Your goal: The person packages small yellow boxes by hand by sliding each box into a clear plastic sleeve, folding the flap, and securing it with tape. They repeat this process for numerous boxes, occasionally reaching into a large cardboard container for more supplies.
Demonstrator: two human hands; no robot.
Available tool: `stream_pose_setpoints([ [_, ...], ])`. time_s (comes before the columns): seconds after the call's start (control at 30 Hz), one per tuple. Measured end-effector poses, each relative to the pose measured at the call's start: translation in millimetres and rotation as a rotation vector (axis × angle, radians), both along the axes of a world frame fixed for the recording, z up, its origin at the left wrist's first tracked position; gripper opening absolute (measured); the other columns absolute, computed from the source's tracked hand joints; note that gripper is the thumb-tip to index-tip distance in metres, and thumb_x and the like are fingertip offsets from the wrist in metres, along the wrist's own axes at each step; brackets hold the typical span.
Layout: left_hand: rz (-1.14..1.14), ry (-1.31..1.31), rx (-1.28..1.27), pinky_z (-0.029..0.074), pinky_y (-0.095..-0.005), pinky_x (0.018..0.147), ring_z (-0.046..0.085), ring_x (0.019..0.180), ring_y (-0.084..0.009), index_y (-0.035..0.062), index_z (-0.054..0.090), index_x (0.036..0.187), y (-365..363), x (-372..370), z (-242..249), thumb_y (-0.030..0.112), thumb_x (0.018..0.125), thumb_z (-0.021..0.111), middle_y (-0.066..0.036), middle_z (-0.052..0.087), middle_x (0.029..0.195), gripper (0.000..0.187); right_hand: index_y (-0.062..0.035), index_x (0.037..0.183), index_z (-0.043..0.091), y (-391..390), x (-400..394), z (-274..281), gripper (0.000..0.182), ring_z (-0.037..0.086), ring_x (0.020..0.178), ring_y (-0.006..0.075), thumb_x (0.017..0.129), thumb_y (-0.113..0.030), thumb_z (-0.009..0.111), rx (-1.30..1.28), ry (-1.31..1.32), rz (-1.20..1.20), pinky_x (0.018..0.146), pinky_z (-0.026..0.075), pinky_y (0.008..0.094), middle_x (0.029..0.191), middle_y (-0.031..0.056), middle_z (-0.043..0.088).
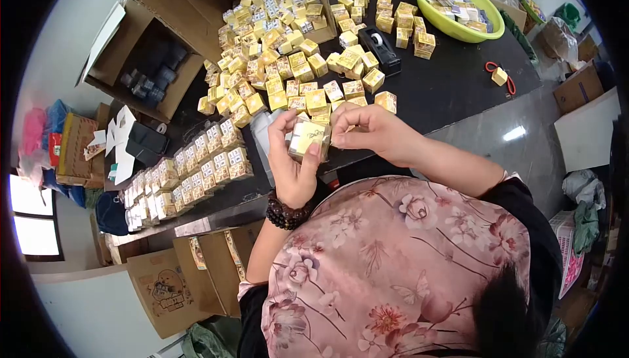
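Note:
My left hand [293,174] is wrapped round a small yellow-and-white box [309,135], its thumb lying across the face. The box looks glossy, as if under clear film, and has dark marks on it. At its right edge is my right hand [370,129], fingers pinched together; what they grip, if anything, is too small to tell. Just beyond both hands lie loose small yellow boxes [316,102], part of a large heap spread over the black table [432,89].
The heap spills from a tipped cardboard box [177,4]. Packed rows of boxes [213,168] stand at left, near a dark phone-like object [145,144]. Another carton [118,47] holds clear containers. Rightward are a tape dispenser [386,56], a green basin [501,27] and red-handled scissors [512,85].

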State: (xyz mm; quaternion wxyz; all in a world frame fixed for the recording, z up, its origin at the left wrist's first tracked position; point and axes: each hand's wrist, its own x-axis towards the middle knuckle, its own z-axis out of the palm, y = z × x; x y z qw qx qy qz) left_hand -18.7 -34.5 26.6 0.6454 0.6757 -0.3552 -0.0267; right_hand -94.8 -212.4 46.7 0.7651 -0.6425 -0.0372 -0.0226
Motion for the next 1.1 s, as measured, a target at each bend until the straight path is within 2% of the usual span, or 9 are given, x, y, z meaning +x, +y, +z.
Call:
stream_pose_setpoints([
  [0.33, 0.051, -0.087, 0.015, 0.044, -0.0336, 0.091, 0.055, 0.101, -0.0226, -0.0031, 0.043, 0.129, 8.6, -5.3, 0.4, 0.016, 0.087, 0.06, -0.014, 0.054, 0.111, 0.049, -0.0014, 0.069, 0.061, 15.8, 8.7, -15.0, 0.026, 0.052, 0.073, 0.0086, 0.087, -0.018, 0.072, 0.011, 0.086, -0.006, 0.062, 0.041, 0.0254, 0.078, 0.0004, 0.059],
  [0.4, 0.019, 0.0, -0.027, 0.044, -0.0335, 0.091, 0.055, 0.101, -0.0222, -0.0024, 0.044, 0.127, 3.8, -4.8, -3.4, 0.019, 0.089, 0.057, -0.013, 0.054, 0.112, 0.046, -0.0021, 0.066, 0.056, 16.2, 6.4, -20.8, 0.034, 0.051, 0.07, 0.0125, 0.086, -0.023, 0.073, -0.338, -0.198, -0.142, 0.062, 0.041, 0.0275, 0.074, 0.0025, 0.054],
  [0.47, -0.185, 0.547, -0.235, 0.043, -0.032, 0.092, 0.055, 0.101, -0.019, 0.0007, 0.045, 0.126, -2.0, -3.2, -14.5, 0.035, 0.092, 0.051, -0.011, 0.054, 0.112, 0.048, -0.0025, 0.065, 0.052, 12.3, 6.9, -35.6, 0.037, 0.05, 0.07, 0.0179, 0.083, -0.024, 0.076, -0.486, -0.295, -0.225, 0.062, 0.04, 0.0305, 0.073, 0.0051, 0.051],
  [0.53, -0.179, 0.699, -0.308, 0.045, -0.0334, 0.091, 0.057, 0.1, -0.0207, 0.0015, 0.048, 0.125, -8.8, -3.4, -10.3, 0.039, 0.092, 0.049, -0.011, 0.057, 0.111, 0.05, -0.0031, 0.067, 0.054, -0.4, 13.7, -44.2, 0.033, 0.051, 0.072, 0.021, 0.079, -0.021, 0.079, -0.636, -0.504, -0.22, 0.065, 0.042, 0.0316, 0.075, 0.0059, 0.052],
  [0.63, -0.158, 1.147, -0.482, 0.052, -0.0387, 0.083, 0.064, 0.094, -0.0258, 0.0037, 0.053, 0.124, -7.4, 4.0, -7.1, 0.051, 0.093, 0.042, -0.011, 0.064, 0.106, 0.057, -0.0038, 0.085, 0.06, -58.8, 37.1, -65.2, 0.021, 0.055, 0.076, 0.0234, 0.082, -0.019, 0.074, -0.632, -0.211, -0.658, 0.071, 0.046, 0.031, 0.09, 0.0103, 0.054],
  [0.73, -0.254, 1.334, -0.473, 0.053, -0.0437, 0.07, 0.062, 0.094, -0.0268, 0.0071, 0.054, 0.124, -1.3, 10.5, -3.1, 0.057, 0.092, 0.039, -0.011, 0.063, 0.105, 0.061, 0.0004, 0.098, 0.063, -182.0, 68.4, -143.0, 0.035, 0.059, 0.083, 0.0315, 0.086, -0.032, 0.069, -1.076, 0.024, -0.986, 0.079, 0.05, 0.0412, 0.1, 0.0176, 0.058],
  [0.8, -0.285, 1.345, -0.476, 0.052, -0.0432, 0.065, 0.061, 0.094, -0.0273, 0.0077, 0.053, 0.124, -1.9, 13.1, -5.8, 0.057, 0.092, 0.039, -0.01, 0.062, 0.105, 0.06, -0.0025, 0.097, 0.064, -212.6, 78.0, -154.0, 0.031, 0.059, 0.075, 0.0244, 0.086, -0.031, 0.068, -1.031, 0.102, -0.876, 0.068, 0.05, 0.0369, 0.087, 0.0107, 0.06],
  [0.9, -0.342, 1.366, -0.473, 0.05, -0.0414, 0.06, 0.06, 0.092, -0.0278, 0.0083, 0.053, 0.124, -3.4, 15.4, -8.2, 0.057, 0.092, 0.039, -0.01, 0.06, 0.104, 0.06, -0.0138, 0.096, 0.066, -212.5, 77.0, -121.2, 0.016, 0.047, 0.064, 0.0057, 0.086, -0.025, 0.071, -0.339, 0.6, -0.585, 0.052, 0.037, 0.0212, 0.075, -0.0051, 0.054],
  [1.1, -0.411, 1.372, -0.492, 0.051, -0.0402, 0.068, 0.062, 0.091, -0.028, 0.0058, 0.053, 0.122, -3.0, 18.4, -11.5, 0.056, 0.094, 0.037, -0.011, 0.063, 0.101, 0.06, -0.0085, 0.093, 0.065, -219.3, 72.2, -130.6, 0.006, 0.053, 0.072, 0.0107, 0.088, -0.013, 0.066, 0.4, 0.437, -0.603, 0.068, 0.05, 0.0264, 0.08, -0.0003, 0.058],
])
